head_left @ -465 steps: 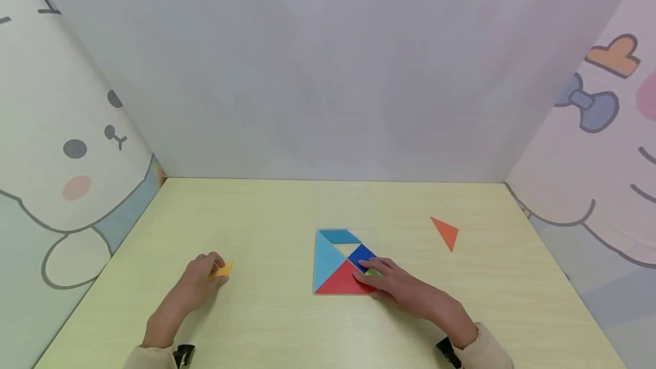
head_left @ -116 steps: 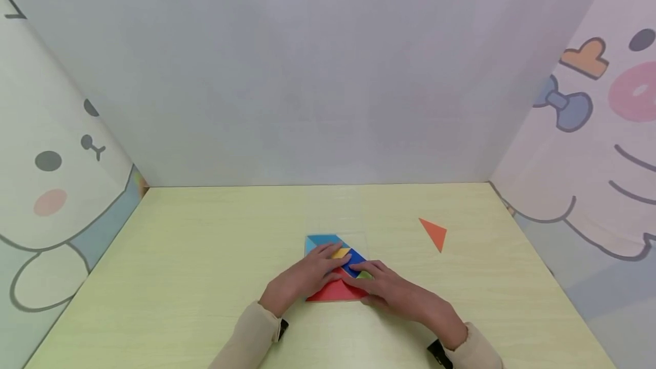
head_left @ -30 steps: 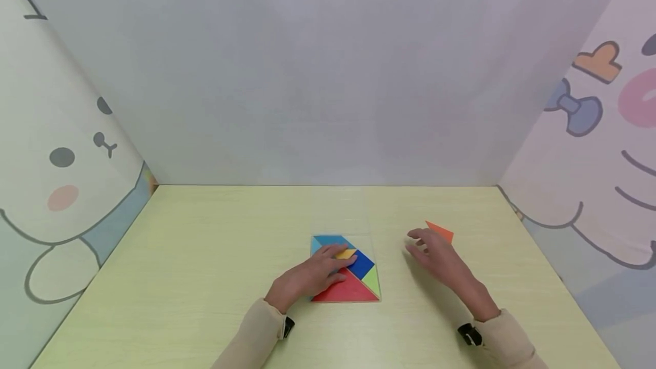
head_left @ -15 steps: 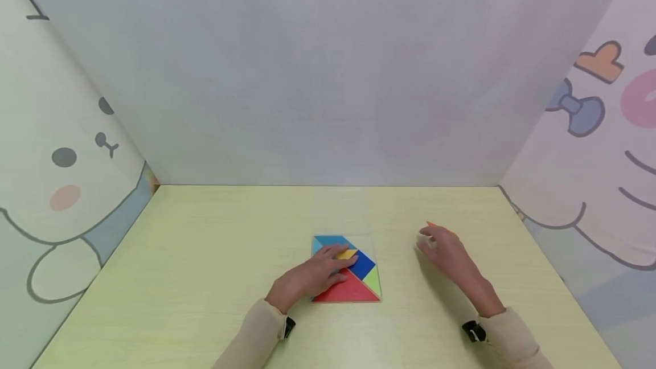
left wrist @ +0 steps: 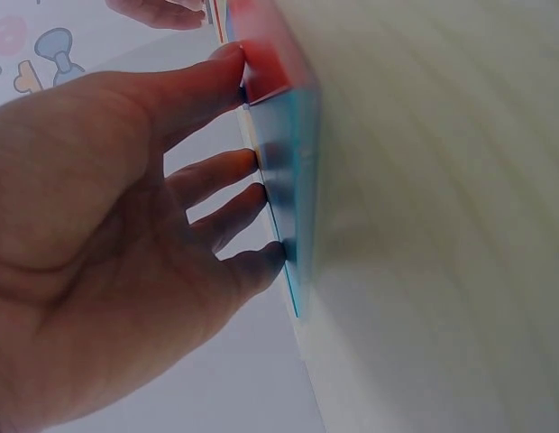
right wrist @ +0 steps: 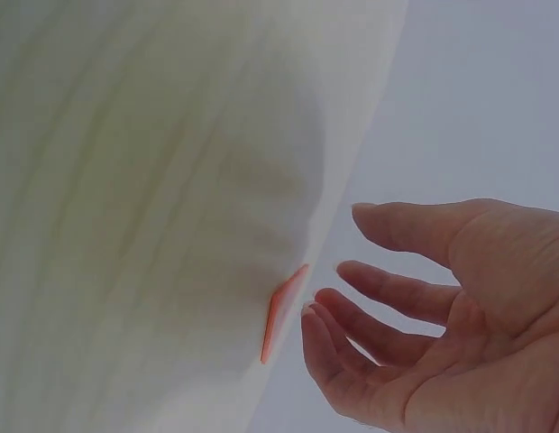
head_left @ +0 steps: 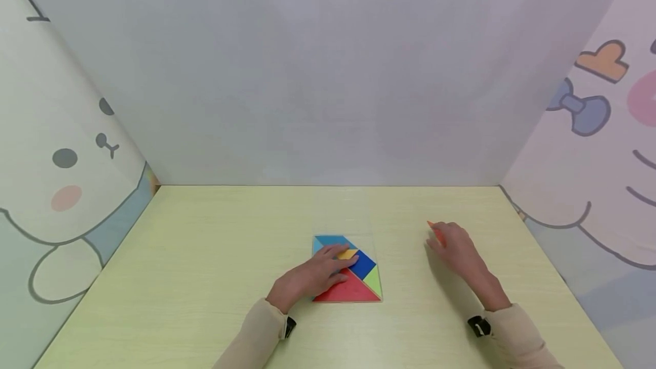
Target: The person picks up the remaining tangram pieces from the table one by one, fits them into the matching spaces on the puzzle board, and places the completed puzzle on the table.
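In the head view my left hand rests its fingertips on tangram pieces in a shallow clear tray. Around its fingers lie a red triangle, a dark blue square, a green triangle, a yellow triangle and a blue parallelogram. The light blue triangle is mostly covered by this hand in the head view. My right hand hovers over an orange triangle, partly hiding it from the head. In the right wrist view its loosely bent fingers are apart from that piece.
The pale wood table extends around the tray. A grey wall closes off the back, and cartoon-printed panels stand along the left and right sides. The tray's upper right corner shows a bare triangular gap.
Over the last second my right hand has shifted slightly right over the orange triangle. Earlier it left the tray. The yellow triangle, formerly in my left hand, now lies among the tray pieces.
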Action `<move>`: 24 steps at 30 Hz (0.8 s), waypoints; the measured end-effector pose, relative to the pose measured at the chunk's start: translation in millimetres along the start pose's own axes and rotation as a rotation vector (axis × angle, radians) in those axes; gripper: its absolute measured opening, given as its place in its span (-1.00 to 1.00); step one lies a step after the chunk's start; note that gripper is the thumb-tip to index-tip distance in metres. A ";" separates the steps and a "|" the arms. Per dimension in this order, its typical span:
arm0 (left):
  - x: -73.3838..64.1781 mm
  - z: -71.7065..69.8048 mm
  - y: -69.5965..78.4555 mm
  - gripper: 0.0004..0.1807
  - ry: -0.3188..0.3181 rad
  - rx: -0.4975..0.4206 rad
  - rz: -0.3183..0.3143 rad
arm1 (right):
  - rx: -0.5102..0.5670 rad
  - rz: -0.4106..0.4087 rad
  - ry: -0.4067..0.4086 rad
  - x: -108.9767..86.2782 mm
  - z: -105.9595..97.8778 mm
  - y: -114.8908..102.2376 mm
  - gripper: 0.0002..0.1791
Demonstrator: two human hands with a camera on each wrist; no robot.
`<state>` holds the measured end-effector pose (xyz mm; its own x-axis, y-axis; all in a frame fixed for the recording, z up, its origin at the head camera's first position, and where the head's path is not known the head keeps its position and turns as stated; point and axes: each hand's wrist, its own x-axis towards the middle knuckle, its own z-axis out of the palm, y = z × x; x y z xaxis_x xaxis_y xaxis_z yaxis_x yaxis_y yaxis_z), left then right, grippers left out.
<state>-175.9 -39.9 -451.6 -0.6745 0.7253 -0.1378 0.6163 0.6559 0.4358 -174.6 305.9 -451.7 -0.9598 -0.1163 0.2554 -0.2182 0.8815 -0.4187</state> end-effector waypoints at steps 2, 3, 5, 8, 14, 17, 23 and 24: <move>-0.2 -0.4 0.1 -0.43 0.001 -0.008 0.003 | 0.003 0.009 0.003 0.3 -1.1 2.4 -0.63; -0.3 -0.6 0.2 -0.43 -0.001 -0.012 0.000 | 0.001 0.009 0.007 0.7 -1.4 3.5 -0.64; -0.3 -0.6 0.3 -0.43 -0.007 -0.018 -0.010 | -0.001 0.013 0.010 1.3 -1.8 5.8 -0.64; -0.2 0.3 0.4 -0.42 -0.012 -0.022 -0.021 | 0.004 0.038 0.007 1.4 -2.4 8.1 -0.62; 0.2 1.2 0.2 -0.42 -0.012 -0.003 -0.011 | 0.010 0.084 -0.009 1.7 -3.2 12.6 -0.58; 0.6 1.3 0.2 -0.42 -0.012 0.004 -0.007 | 0.002 0.093 -0.017 1.7 -3.1 14.9 -0.57; 0.9 1.2 1.2 -0.42 -0.016 0.010 -0.008 | -0.006 0.098 -0.026 1.3 -3.7 16.9 -0.58; 1.0 1.3 1.3 -0.42 -0.016 0.010 -0.008 | -0.006 0.098 -0.026 1.1 -4.0 17.0 -0.58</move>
<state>-175.2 -38.0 -452.3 -0.6731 0.7231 -0.1554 0.6150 0.6639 0.4253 -178.6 322.6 -455.1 -0.9808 -0.0412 0.1905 -0.1220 0.8919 -0.4354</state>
